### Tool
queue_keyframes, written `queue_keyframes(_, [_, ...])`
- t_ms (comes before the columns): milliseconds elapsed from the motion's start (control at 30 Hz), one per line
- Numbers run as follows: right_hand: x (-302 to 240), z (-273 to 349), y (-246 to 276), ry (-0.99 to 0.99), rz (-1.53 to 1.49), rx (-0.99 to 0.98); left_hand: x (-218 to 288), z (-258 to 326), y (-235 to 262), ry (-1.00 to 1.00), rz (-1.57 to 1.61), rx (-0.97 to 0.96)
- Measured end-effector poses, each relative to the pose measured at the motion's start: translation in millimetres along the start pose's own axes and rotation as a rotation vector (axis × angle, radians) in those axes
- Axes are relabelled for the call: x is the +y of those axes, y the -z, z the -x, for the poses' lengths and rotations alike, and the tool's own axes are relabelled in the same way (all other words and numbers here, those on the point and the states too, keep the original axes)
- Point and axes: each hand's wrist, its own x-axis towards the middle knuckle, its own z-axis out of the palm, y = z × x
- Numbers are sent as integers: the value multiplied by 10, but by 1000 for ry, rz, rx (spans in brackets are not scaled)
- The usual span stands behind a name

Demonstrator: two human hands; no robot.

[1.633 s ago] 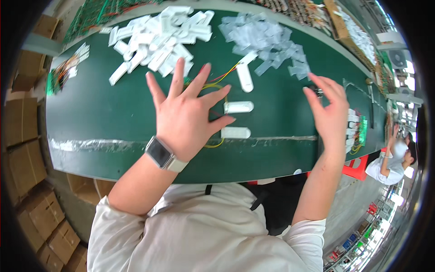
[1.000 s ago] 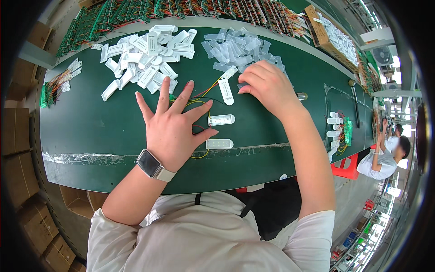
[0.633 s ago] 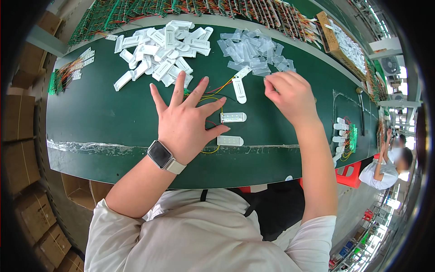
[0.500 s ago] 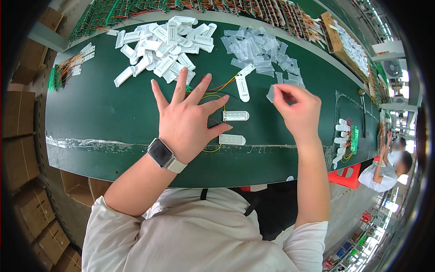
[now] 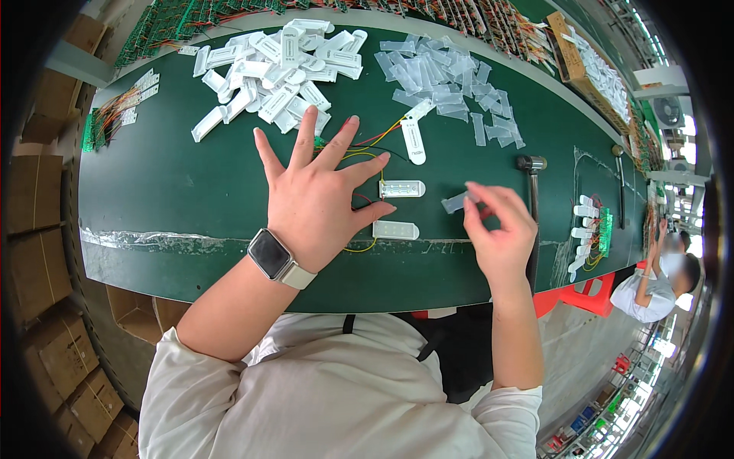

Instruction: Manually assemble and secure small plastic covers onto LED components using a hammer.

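Note:
My left hand [image 5: 313,200] lies spread on the green table over thin wires and a mostly hidden small green board. By its thumb and index finger are two white oblong light modules, an upper one [image 5: 403,189] and a lower one [image 5: 397,230]. Farther up rests a third white module [image 5: 414,142], with another small white piece touching its far end. Pinched between the thumb and index finger of my right hand [image 5: 502,233] is a clear plastic strip [image 5: 454,204]. This hand hovers right of the two modules, apart from them.
White plastic cases [image 5: 289,50] are heaped at the far left, clear strips [image 5: 436,73] at the far middle. A hammer [image 5: 533,180] lies beyond my right wrist. Wired modules with a green board [image 5: 605,232] sit at right. Green boards line the back; a cardboard box [image 5: 564,53] holds white parts.
My right hand has come down and toward me with the clear strip, away from the strip heap. The hammer behind it is now visible. My left hand stays spread in place.

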Motion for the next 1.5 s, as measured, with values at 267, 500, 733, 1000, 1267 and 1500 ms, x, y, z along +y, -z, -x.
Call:
queue_keyframes(267, [-9, 164, 186, 65, 53, -239, -12, 8, -8, -3, 5, 10])
queue_keyframes(500, [56, 90, 200, 401, 340, -175, -9, 8, -17, -1, 5, 12])
queue_keyframes(733, [-36, -12, 279, 660, 514, -412, -15, 15, -17, -1, 10, 20])
queue_keyframes(1000, [-22, 78, 223, 521, 355, -489, -19, 6, -31, -6, 14, 27])
queue_keyframes(1267, [-51, 136, 158, 256, 223, -365, -15, 13, -20, -6, 15, 35])
queue_keyframes(1500, [-164, 85, 213, 389, 369, -404, -30, 21, -31, -7, 9, 34])
